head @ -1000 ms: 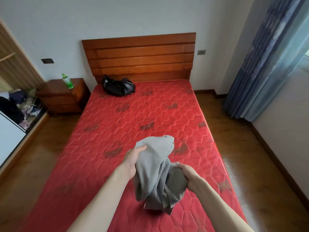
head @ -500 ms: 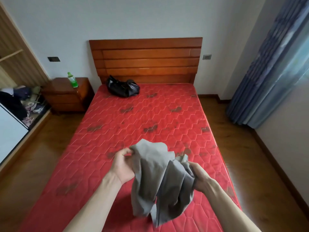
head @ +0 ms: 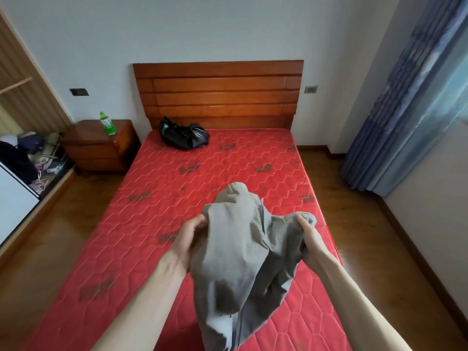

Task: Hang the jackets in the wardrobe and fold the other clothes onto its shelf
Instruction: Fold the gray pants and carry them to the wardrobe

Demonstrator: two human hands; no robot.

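Now both arms reach forward over the bed's [head: 177, 178] near edge. Left hand [head: 188, 239] and right hand [head: 310, 243] grip the grey garment [head: 238, 252] with curled fingers; its hanging folds hide its shape.

A home bedroom: red mattress [head: 202, 188], wooden headboard [head: 217, 95], nightstand [head: 98, 148] and curtains [head: 410, 97].

My left hand's [head: 188, 240] fingers were hidden behind the grey garment [head: 243, 262], whose hem the bottom edge cropped; the wardrobe [head: 22, 138] contents were indistinct.
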